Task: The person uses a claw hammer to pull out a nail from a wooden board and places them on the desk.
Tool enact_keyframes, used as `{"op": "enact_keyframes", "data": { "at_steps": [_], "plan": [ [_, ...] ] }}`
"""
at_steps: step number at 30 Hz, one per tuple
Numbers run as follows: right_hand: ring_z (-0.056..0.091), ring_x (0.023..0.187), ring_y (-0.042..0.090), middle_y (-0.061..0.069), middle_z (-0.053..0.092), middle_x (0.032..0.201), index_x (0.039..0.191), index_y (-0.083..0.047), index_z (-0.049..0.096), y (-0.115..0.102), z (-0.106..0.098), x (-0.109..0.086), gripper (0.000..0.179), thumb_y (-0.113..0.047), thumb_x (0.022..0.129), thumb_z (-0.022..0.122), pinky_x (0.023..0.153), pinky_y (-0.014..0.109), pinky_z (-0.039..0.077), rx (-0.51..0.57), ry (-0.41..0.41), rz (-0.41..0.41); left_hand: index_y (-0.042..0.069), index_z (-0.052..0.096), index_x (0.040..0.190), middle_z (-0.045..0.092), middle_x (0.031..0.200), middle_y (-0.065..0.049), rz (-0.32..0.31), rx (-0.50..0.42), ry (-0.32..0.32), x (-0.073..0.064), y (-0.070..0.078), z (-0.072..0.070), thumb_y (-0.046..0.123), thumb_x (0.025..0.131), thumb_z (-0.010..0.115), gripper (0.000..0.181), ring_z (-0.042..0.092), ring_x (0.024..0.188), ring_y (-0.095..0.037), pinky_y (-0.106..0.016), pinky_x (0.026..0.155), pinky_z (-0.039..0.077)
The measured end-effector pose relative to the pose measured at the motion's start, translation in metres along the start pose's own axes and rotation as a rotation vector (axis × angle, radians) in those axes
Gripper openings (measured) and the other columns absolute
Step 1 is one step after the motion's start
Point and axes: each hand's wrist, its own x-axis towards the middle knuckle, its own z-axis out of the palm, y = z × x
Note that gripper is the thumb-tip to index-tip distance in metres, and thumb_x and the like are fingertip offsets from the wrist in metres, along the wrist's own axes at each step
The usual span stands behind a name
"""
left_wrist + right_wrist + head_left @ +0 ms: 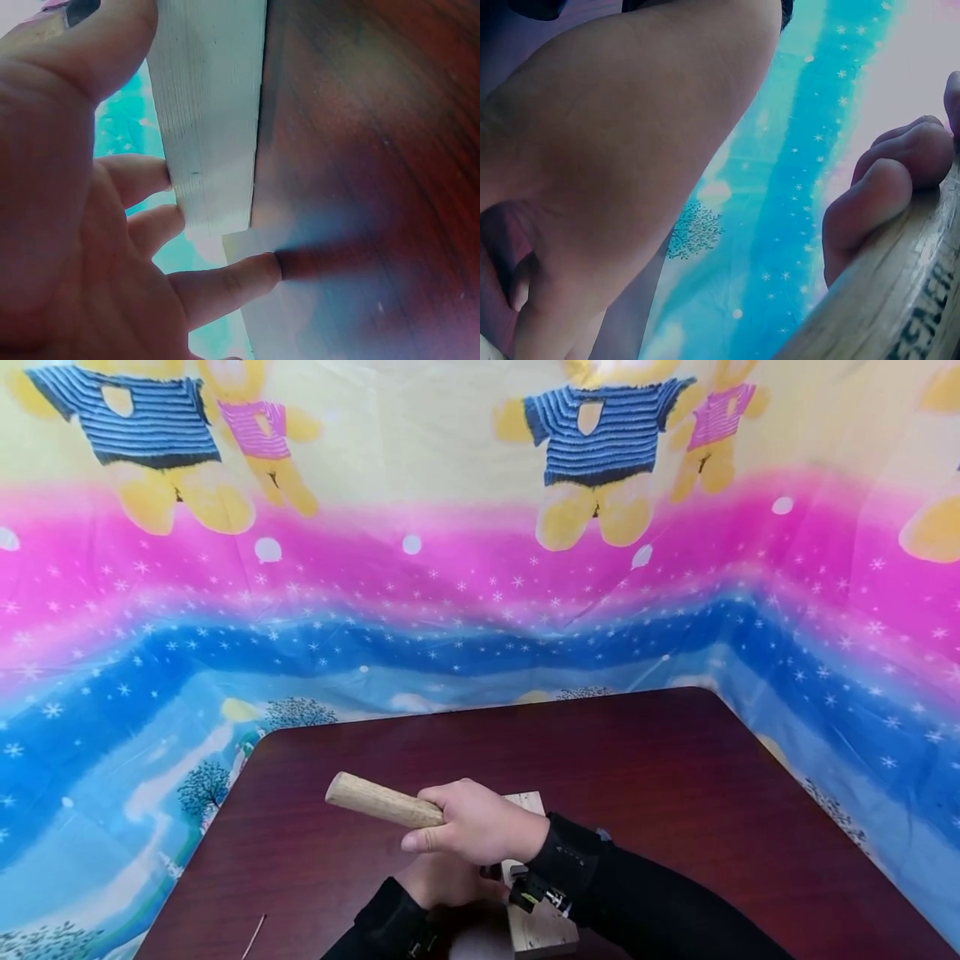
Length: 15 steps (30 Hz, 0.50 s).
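Observation:
My right hand (480, 822) grips a thick, round wooden handle (382, 800) that slants up to the left. Dark printed letters mark this handle in the right wrist view, with curled fingers (866, 202) round it. Whatever the handle's other end carries is hidden behind the hands. Below, my left hand (450, 881) lies at the left side of a pale wooden block (543, 927). In the left wrist view its fairly straight fingers (225, 292) reach the edge of the block and past its end; the index finger is not clearly visible.
The block lies on a dark red-brown table (637, 760). A thin stick-like piece (255, 937) lies at the table's near left. A printed cloth (465, 560) with bears and snowflakes hangs round the back and sides.

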Motion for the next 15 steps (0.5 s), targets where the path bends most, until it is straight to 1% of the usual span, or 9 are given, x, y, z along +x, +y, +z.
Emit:
{"op": "enact_keyframes", "data": {
  "at_steps": [2,4,7,9,11,13,15],
  "plan": [
    [0.044,0.064,-0.001,-0.013,0.052,0.074,0.098,-0.014,0.067,0.0,0.0002,-0.0001,0.026,-0.038,0.102,0.077,0.065,0.017,0.039,0.006,-0.002,0.004,0.001,0.073,0.108,0.076,0.106,-0.002,-0.002,0.021,0.016,-0.0005,0.0017,0.0003,0.042,0.08,0.092,0.053,0.063,0.101,-0.006,-0.025,0.093,0.053],
    [0.043,0.063,-0.001,-0.013,0.051,0.073,0.099,-0.014,0.067,0.0008,-0.0012,-0.0013,0.025,-0.037,0.102,0.076,0.064,0.017,0.038,0.014,0.005,0.002,0.0,0.073,0.114,0.076,0.114,-0.003,-0.015,0.02,0.008,0.0001,0.0024,0.0003,0.042,0.079,0.092,0.058,0.064,0.106,-0.009,-0.027,0.096,0.054],
    [0.041,0.062,0.0,-0.012,0.049,0.072,0.1,-0.014,0.067,0.0021,-0.0046,-0.0045,0.023,-0.035,0.103,0.076,0.064,0.018,0.036,0.031,0.019,-0.001,0.001,0.073,0.12,0.076,0.12,-0.003,-0.019,0.029,-0.014,0.0036,0.0031,0.0001,0.042,0.078,0.093,0.062,0.063,0.109,-0.009,-0.027,0.1,0.052],
    [0.04,0.062,0.0,-0.011,0.048,0.071,0.101,-0.014,0.067,0.0031,-0.006,-0.0063,0.022,-0.034,0.104,0.075,0.064,0.018,0.035,0.046,0.026,-0.003,0.001,0.072,0.121,0.076,0.121,-0.003,-0.012,0.035,-0.013,0.0053,0.0035,-0.0003,0.042,0.076,0.093,0.064,0.061,0.109,-0.008,-0.027,0.101,0.05],
    [0.04,0.062,0.0,-0.012,0.048,0.071,0.101,-0.014,0.067,0.0038,-0.0062,-0.0073,0.023,-0.035,0.104,0.075,0.064,0.018,0.035,0.056,0.025,-0.005,0.001,0.072,0.12,0.076,0.119,-0.003,0.004,0.037,0.001,0.0055,0.0036,-0.0007,0.042,0.075,0.094,0.064,0.06,0.107,-0.008,-0.027,0.099,0.049],
    [0.04,0.062,0.0,-0.012,0.047,0.07,0.099,-0.014,0.066,0.0045,-0.0052,-0.0074,0.024,-0.036,0.104,0.075,0.064,0.018,0.034,0.058,0.027,-0.008,-0.001,0.071,0.119,0.075,0.117,-0.004,0.01,0.008,0.008,0.0044,0.0034,-0.0011,0.041,0.075,0.094,0.065,0.059,0.105,-0.007,-0.027,0.097,0.049],
    [0.04,0.061,-0.001,-0.012,0.047,0.07,0.098,-0.014,0.066,0.0048,-0.004,-0.0076,0.024,-0.035,0.103,0.075,0.063,0.017,0.034,0.055,0.029,-0.008,0.0,0.071,0.12,0.075,0.116,-0.003,0.002,-0.017,-0.008,0.0038,0.0029,-0.0008,0.041,0.077,0.093,0.064,0.058,0.104,-0.005,-0.026,0.096,0.049]
  ]
}}
